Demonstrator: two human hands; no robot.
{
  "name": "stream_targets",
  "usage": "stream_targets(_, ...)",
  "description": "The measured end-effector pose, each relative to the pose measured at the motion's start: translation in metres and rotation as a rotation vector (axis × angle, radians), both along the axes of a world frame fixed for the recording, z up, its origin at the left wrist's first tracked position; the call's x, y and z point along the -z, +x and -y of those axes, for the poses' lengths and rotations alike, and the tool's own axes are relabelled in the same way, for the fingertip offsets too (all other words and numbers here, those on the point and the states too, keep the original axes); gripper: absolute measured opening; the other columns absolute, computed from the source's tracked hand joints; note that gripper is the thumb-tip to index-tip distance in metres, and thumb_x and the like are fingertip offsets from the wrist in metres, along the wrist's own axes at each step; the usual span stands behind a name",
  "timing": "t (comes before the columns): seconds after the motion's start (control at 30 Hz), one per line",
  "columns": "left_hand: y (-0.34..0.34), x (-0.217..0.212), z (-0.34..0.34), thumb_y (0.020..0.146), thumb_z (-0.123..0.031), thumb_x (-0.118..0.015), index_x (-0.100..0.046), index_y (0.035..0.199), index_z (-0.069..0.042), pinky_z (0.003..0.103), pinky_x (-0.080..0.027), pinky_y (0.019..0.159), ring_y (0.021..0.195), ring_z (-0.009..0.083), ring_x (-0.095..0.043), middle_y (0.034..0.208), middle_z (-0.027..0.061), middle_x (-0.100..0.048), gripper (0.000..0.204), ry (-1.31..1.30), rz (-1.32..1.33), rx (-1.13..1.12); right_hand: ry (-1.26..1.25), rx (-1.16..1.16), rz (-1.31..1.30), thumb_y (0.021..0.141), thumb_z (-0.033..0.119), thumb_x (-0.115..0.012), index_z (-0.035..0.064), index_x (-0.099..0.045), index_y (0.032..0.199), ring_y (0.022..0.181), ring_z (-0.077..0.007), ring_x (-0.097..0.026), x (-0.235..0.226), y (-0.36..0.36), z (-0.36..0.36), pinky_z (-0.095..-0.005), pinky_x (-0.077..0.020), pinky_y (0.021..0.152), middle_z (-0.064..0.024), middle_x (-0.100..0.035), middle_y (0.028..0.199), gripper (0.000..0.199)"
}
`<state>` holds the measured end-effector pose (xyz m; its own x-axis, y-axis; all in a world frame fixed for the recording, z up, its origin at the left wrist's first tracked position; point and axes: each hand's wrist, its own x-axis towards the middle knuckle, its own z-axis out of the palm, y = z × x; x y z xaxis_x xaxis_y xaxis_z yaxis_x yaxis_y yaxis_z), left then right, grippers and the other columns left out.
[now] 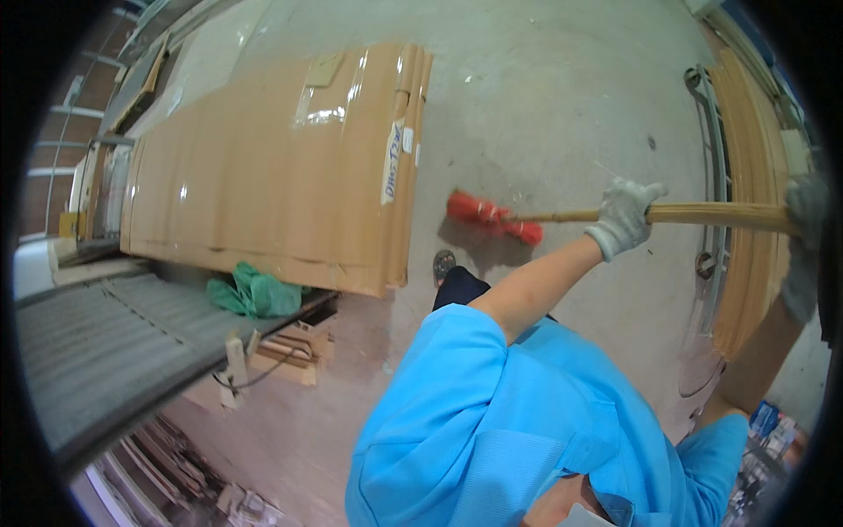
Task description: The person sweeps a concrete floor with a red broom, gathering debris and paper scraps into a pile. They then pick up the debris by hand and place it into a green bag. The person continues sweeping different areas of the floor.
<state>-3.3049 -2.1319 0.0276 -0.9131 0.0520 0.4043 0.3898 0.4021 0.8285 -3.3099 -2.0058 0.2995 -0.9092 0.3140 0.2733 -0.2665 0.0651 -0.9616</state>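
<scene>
Your broom [562,216] extends across in front of you, its red bristle head [479,207] at or just above the concrete floor [562,97], near your shoe [444,265]. Your gloved left hand [625,215] is wrapped around the wooden handle [720,214] partway along. Your right hand [806,211] meets the handle's upper end, but the dim rim hides its fingers; whether they grip cannot be confirmed.

Caution: the bristle head sits between your shoe and clear travel to the left. A wide stroke that way could catch your foot or strike the large brown cartons [263,176]. If the left grip slackens (a gloved palm may slide on wood), the head could twist off line. Swinging the upper end outward could hit the wheeled metal frame [722,176] or the stacked cardboard [746,281].
</scene>
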Motion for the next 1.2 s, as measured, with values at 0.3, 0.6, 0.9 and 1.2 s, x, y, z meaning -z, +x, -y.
stream_targets(0.3,-0.150,0.145,0.056,0.073,-0.005,-0.064,-0.066,0.093,-0.016,0.041,-0.053,0.069,0.076,0.0319,-0.066,0.082,0.0095,-0.068,0.022,-0.137,0.126,-0.071,0.269,-0.747,-0.049,0.094,0.029,-0.058,0.0124,-0.051,0.079,0.061,-0.0123,-0.048,0.123,-0.068,0.088,-0.0299,-0.0458,0.066,-0.0004,-0.048,0.065,0.023)
stream_targets(0.6,-0.314,0.087,0.066,0.069,-0.012,-0.074,-0.063,0.092,-0.015,0.041,-0.050,0.064,0.069,0.0307,-0.065,0.075,0.0085,-0.065,0.025,-0.142,-0.270,-0.052,0.149,-0.723,-0.279,0.085,0.041,-0.067,0.0155,-0.043,0.067,0.060,-0.0133,-0.045,0.115,-0.210,0.009,-0.0349,-0.0433,0.072,0.0040,-0.044,0.062,0.039)
stream_targets(0.9,-0.344,0.114,0.094,0.073,-0.013,-0.071,-0.065,0.099,-0.017,0.044,-0.051,0.072,0.081,0.0324,-0.067,0.084,0.0120,-0.069,0.027,-0.284,0.383,-0.013,-0.200,-0.714,-0.077,0.097,0.033,-0.056,0.0162,-0.055,0.087,0.068,-0.0119,-0.049,0.153,-0.402,-0.006,-0.0380,-0.0481,0.083,0.0038,-0.044,0.070,0.020)
stream_targets(1.2,-0.527,0.187,0.107,0.083,-0.022,-0.058,-0.067,0.108,-0.024,0.042,-0.052,0.080,0.089,0.0306,-0.067,0.095,0.0132,-0.069,0.026,-0.466,0.514,-0.038,-0.014,-0.685,-0.030,0.097,0.028,-0.055,0.0130,-0.060,0.095,0.074,-0.0128,-0.052,0.176,-0.565,0.042,-0.0435,-0.0499,0.090,0.0014,-0.048,0.076,0.016)
